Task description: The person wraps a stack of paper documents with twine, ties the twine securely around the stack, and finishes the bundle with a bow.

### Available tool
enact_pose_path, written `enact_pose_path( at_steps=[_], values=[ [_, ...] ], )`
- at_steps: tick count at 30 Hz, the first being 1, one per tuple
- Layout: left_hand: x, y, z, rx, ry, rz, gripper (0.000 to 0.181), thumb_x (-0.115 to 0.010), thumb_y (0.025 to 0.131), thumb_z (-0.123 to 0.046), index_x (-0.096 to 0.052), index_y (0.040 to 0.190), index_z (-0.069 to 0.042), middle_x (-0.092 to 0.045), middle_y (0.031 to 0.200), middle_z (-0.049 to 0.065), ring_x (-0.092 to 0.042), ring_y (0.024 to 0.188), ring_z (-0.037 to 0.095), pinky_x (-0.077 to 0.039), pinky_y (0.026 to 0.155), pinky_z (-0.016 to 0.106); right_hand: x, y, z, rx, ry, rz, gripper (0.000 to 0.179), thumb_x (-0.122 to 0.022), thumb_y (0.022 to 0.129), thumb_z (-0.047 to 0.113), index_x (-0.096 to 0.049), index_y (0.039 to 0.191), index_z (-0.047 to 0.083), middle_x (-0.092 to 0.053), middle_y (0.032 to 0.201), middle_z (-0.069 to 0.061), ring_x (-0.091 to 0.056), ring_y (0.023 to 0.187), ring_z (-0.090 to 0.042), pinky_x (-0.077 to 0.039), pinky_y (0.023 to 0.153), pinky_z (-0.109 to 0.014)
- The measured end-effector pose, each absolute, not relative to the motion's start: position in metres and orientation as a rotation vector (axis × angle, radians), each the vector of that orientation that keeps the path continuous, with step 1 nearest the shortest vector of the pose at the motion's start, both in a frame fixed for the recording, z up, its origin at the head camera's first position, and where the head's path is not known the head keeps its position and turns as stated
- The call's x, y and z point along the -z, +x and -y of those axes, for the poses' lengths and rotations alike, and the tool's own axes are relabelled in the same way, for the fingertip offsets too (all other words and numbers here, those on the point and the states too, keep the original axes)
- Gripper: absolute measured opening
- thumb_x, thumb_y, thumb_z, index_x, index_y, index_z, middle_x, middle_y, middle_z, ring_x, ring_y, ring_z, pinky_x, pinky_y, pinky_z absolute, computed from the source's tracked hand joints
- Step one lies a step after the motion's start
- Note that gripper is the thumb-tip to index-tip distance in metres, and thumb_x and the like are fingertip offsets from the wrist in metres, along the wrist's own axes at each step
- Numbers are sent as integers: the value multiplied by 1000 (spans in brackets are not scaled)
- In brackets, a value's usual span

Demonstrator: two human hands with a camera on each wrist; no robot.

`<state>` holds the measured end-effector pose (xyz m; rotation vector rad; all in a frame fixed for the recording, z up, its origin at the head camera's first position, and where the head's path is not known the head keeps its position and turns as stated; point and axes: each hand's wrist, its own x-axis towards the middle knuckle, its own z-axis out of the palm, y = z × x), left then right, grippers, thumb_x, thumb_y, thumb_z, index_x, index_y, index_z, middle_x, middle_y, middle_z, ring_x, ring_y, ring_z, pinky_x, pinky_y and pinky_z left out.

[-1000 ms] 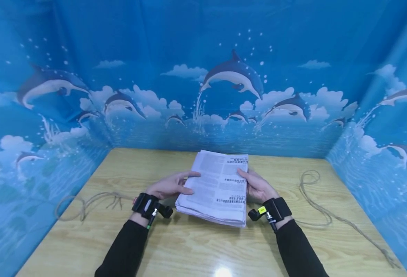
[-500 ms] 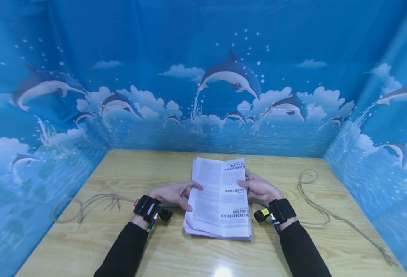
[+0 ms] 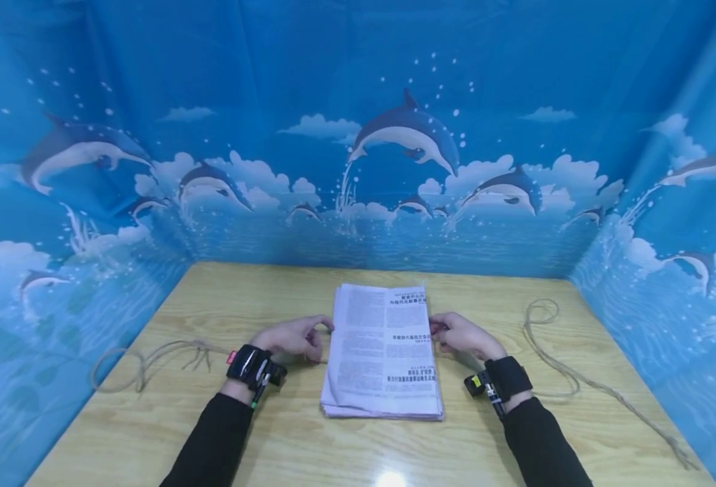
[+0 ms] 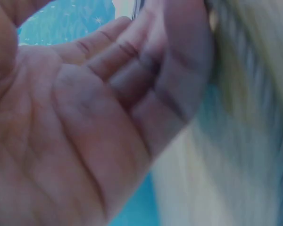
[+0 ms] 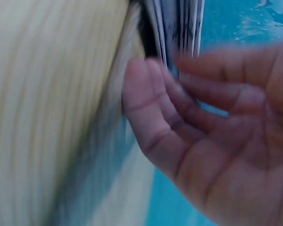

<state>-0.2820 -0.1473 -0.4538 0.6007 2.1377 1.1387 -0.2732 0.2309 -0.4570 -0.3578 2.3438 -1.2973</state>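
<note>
A stack of folded newspapers [image 3: 377, 355] lies flat on the wooden table, printed columns facing up. At its left edge is my left hand [image 3: 289, 337], index fingertip right by the paper and the other fingers loosely bent. My right hand [image 3: 463, 335] is at the opposite edge, its bent fingertips right beside the pages. The right wrist view shows the layered page edges [image 5: 191, 28] just beyond those fingers, with nothing gripped. A thin twine rope [image 3: 166, 350] runs from the left toward the stack; its stretch under the papers is hidden.
On the right, more twine [image 3: 568, 370] curls at the back and trails to a frayed end near the table's front right. A blue dolphin-print curtain [image 3: 358, 223] encloses the wooden table [image 3: 309, 446] at the back and both sides.
The newspaper stack has come down toward me, straightened and now lies on the table. Both hands have let go of it and drawn slightly outward to its side edges.
</note>
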Motion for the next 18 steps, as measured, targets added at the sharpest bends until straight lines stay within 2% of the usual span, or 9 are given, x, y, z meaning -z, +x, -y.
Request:
enact_pose_path(
  at_steps=[4, 7, 11, 15, 18],
  values=[
    [449, -278, 143, -872, 666, -2377, 42, -82, 69, -4, -61, 105, -5, -60, 77, 4, -54, 67, 14, -44, 63, 27, 455, -267, -236, 1007, -472, -2528, 50, -68, 75, -9, -56, 124, -8, -59, 95, -12, -53, 81, -18, -47, 68, -26],
    [448, -275, 135, -725, 699, -2487, 28, -85, 67, -11, -65, 87, -11, -56, 72, -1, -50, 66, 13, -41, 60, 27, 453, -264, -236, 906, -511, -2594, 44, -77, 72, -4, -59, 112, -1, -58, 90, -8, -52, 78, -17, -46, 69, -27],
    [449, -273, 127, -673, 709, -2538, 16, -80, 72, -9, -64, 69, -12, -55, 64, -6, -49, 59, 10, -39, 54, 25, 452, -263, -235, 828, -567, -2667, 27, -73, 74, -6, -61, 96, 4, -57, 76, -2, -51, 68, -13, -42, 64, -25],
    [452, -271, 124, -663, 740, -2554, 22, -72, 77, -5, -59, 61, -13, -50, 56, -8, -44, 52, 8, -35, 49, 23, 454, -262, -232, 746, -632, -2736, 17, -67, 77, -5, -63, 87, 8, -54, 66, 3, -47, 60, -10, -39, 59, -23],
    [455, -272, 124, -658, 780, -2584, 29, -66, 80, -3, -51, 58, -15, -44, 54, -9, -41, 49, 7, -33, 47, 22, 456, -262, -229, 717, -656, -2773, 15, -66, 81, -2, -65, 88, 10, -58, 67, 3, -50, 61, -9, -41, 59, -23]
  ],
)
